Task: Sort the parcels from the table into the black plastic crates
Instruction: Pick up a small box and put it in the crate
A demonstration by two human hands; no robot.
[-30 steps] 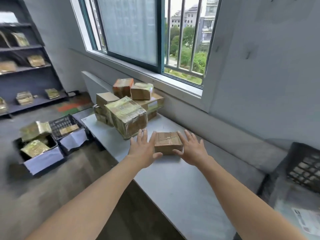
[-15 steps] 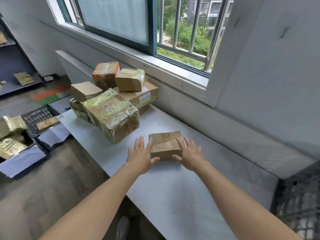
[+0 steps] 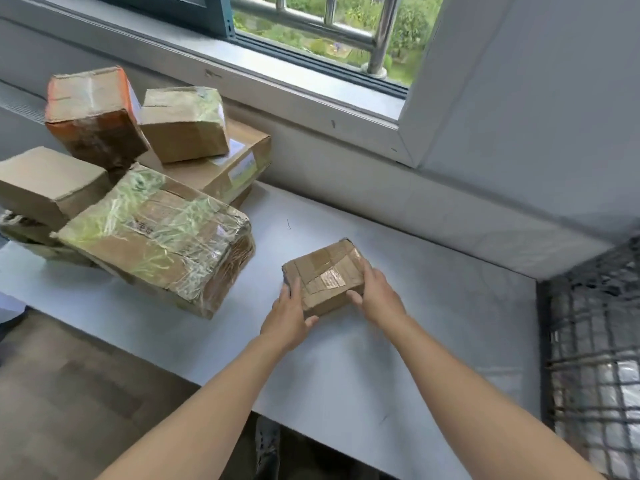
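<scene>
We squeeze small brown taped cardboard parcel (image 3: 323,277) between left hand (image 3: 289,313) and right hand (image 3: 379,296), on white table (image 3: 433,323), maybe just lifted. Next: we carry it into black plastic crate (image 3: 595,341), right side.

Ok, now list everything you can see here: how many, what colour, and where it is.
small parcel: one, brown with tape, at the table's middle, between both hands
wrapped parcel: one, brown under shiny film, tilted at the front of the pile, left
orange-edged parcel: one, brown and orange, on top of the pile
plain parcels: at least three, brown, in the pile
table: one, white, below the window
crate: one, black mesh, past the table's right end
window sill: one, grey, behind the pile
left hand: one, holds the small parcel's left side
right hand: one, holds its right side
</scene>
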